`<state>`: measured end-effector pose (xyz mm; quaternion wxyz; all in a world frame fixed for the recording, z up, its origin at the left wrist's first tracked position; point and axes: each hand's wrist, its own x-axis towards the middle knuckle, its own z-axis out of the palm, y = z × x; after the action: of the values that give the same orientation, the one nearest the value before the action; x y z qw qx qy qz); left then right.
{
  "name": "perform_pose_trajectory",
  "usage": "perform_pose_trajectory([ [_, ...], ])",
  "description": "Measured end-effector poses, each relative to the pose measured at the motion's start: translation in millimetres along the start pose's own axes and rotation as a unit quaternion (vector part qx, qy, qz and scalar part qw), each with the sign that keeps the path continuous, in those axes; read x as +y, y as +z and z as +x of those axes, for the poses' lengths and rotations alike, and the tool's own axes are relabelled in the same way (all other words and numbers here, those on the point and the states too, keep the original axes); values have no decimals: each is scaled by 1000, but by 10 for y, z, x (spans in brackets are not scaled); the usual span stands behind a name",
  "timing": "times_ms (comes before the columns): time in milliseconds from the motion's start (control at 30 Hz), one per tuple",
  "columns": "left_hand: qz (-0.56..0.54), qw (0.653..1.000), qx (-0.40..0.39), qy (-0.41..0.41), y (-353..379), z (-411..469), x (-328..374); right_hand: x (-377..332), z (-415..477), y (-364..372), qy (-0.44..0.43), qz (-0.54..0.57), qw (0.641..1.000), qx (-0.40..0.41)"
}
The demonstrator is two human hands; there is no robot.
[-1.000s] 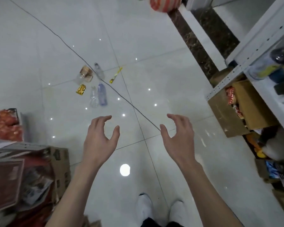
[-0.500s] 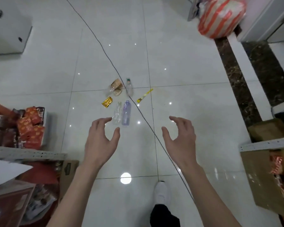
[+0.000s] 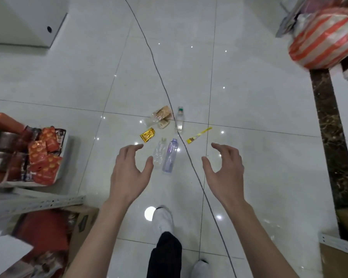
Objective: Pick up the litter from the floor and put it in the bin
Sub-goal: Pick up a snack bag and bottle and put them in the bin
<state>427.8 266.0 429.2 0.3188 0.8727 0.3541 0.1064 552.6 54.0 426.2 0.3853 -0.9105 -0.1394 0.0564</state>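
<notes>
Litter lies in a small cluster on the white tiled floor ahead. A purple-labelled plastic bottle (image 3: 170,155) and a crushed clear bottle (image 3: 159,153) lie side by side. Beyond them are a gold wrapper (image 3: 147,134), a clear bag with brown contents (image 3: 160,116), a small clear bottle (image 3: 179,121) and a yellow stick wrapper (image 3: 199,135). My left hand (image 3: 130,173) hovers open just left of the two bottles. My right hand (image 3: 224,169) hovers open to their right. Both hold nothing. No bin is in view.
A thin black cable (image 3: 161,83) runs across the floor through the litter. A shelf with red snack packets (image 3: 42,157) and cardboard boxes stands at the left. A red-striped sack (image 3: 323,41) sits at the far right, a white cabinet (image 3: 28,21) at the far left.
I have stepped forward, so the litter now lies closer and more central, just beyond my fingers. Both hands stay open and apart.
</notes>
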Motion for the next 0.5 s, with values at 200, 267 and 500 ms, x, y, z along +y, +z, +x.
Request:
perform_pose_trajectory([
  [200,-2,1000,-5,-8,49,742,-363,-143,570,573,6,-35,999,-1],
  [267,2,1000,-3,-10,67,961,-503,-154,750,764,1,-40,999,-3],
  [500,9,1000,-11,-21,507,1633,-924,98,1318,1413,8,-42,999,-12],
])
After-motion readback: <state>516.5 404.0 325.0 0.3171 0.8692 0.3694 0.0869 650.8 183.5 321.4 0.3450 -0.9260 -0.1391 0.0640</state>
